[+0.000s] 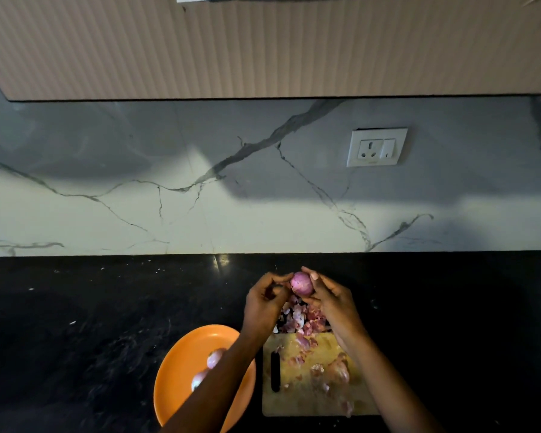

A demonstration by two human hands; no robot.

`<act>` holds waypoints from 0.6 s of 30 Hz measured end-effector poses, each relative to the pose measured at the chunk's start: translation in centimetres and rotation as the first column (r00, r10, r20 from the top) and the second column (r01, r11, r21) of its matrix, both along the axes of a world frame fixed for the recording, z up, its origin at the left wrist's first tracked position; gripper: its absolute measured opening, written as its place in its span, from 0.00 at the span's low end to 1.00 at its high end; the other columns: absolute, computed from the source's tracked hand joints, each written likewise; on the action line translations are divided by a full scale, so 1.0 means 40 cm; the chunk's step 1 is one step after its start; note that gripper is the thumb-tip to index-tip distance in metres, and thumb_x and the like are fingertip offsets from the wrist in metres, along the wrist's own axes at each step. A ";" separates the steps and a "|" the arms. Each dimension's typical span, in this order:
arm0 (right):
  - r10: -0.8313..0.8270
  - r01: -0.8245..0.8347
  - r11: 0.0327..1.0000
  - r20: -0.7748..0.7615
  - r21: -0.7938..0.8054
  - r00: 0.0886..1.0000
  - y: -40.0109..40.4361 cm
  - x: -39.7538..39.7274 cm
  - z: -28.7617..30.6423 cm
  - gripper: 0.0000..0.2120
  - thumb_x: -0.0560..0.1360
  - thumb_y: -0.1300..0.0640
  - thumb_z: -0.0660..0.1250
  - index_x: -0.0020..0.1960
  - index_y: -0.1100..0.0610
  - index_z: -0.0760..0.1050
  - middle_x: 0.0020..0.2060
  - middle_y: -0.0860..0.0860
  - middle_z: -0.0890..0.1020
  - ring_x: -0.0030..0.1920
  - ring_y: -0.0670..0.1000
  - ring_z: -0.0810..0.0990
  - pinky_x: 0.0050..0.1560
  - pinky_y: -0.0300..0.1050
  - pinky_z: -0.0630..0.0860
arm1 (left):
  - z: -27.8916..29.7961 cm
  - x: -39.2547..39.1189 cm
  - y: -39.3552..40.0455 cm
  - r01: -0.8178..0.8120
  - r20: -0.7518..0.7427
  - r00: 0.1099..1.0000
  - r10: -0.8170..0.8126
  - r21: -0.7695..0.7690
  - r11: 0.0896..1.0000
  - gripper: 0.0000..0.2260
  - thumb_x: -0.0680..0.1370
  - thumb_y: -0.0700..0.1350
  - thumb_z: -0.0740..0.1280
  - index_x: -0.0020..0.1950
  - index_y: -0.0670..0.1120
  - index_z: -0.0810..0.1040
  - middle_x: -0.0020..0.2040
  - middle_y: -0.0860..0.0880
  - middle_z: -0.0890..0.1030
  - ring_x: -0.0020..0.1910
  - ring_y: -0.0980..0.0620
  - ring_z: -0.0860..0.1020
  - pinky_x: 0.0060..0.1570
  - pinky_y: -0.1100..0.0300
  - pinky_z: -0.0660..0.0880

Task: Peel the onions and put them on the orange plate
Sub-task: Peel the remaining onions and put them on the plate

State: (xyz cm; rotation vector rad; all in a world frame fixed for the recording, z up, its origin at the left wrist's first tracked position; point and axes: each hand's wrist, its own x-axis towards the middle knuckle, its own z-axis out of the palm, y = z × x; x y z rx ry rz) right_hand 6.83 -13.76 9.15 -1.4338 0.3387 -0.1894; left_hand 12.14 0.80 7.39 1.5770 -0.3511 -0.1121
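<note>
Peeled onion (301, 283) gripped in right hand (330, 300) fingers, left hand (266, 303) pinching at its left end; orange plate (181, 364) lies below-left of both hands on table, nearer the left hand.

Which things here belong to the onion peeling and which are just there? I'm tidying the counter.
Job: onion held in right hand; left hand; orange plate with peeled onions; cutting board; peel pile.
Just there: wall socket; black countertop.
</note>
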 end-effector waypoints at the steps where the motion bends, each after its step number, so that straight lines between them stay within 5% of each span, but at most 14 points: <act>1: -0.002 0.002 1.000 -0.004 0.007 1.000 0.001 0.000 0.000 0.14 0.83 0.52 0.63 0.65 0.52 0.80 0.56 0.51 0.85 0.54 0.49 0.86 0.50 0.40 0.82 | -0.002 -0.001 0.000 0.001 0.011 1.000 -0.001 0.000 1.000 0.10 0.79 0.35 0.69 0.56 0.46 0.82 0.50 0.48 0.84 0.52 0.51 0.83 0.53 0.54 0.79; 5: 0.007 -0.005 0.997 -0.019 0.074 1.000 0.002 0.002 0.000 0.15 0.83 0.52 0.62 0.66 0.53 0.79 0.56 0.53 0.86 0.55 0.51 0.85 0.51 0.41 0.81 | 0.001 -0.008 0.004 0.030 0.090 0.995 -0.030 -0.001 1.000 0.11 0.79 0.38 0.67 0.59 0.48 0.81 0.54 0.49 0.83 0.56 0.48 0.81 0.55 0.54 0.79; 11: 0.068 -0.059 0.985 -0.053 0.160 0.996 -0.006 0.002 0.003 0.15 0.83 0.53 0.61 0.65 0.55 0.79 0.54 0.56 0.86 0.55 0.53 0.85 0.51 0.41 0.81 | 0.018 0.012 0.032 0.094 0.286 0.946 -0.152 0.207 0.974 0.14 0.74 0.55 0.72 0.58 0.66 0.78 0.53 0.59 0.78 0.50 0.50 0.80 0.49 0.53 0.80; 15: 0.071 -0.060 0.981 -0.055 0.183 0.996 -0.006 0.006 0.004 0.15 0.83 0.53 0.61 0.66 0.56 0.78 0.55 0.55 0.86 0.55 0.55 0.85 0.50 0.41 0.81 | 0.022 0.024 0.040 0.084 0.330 0.929 -0.166 0.247 0.965 0.08 0.75 0.48 0.74 0.52 0.58 0.80 0.49 0.56 0.79 0.49 0.52 0.79 0.47 0.57 0.78; 18: 0.068 -0.058 0.980 -0.045 0.190 0.997 -0.011 0.008 0.005 0.15 0.83 0.52 0.61 0.66 0.56 0.78 0.56 0.55 0.85 0.56 0.55 0.85 0.52 0.41 0.81 | 0.023 0.019 0.036 0.086 0.198 0.973 -0.119 0.168 0.982 0.06 0.76 0.41 0.74 0.48 0.52 0.81 0.46 0.50 0.82 0.47 0.51 0.82 0.48 0.56 0.80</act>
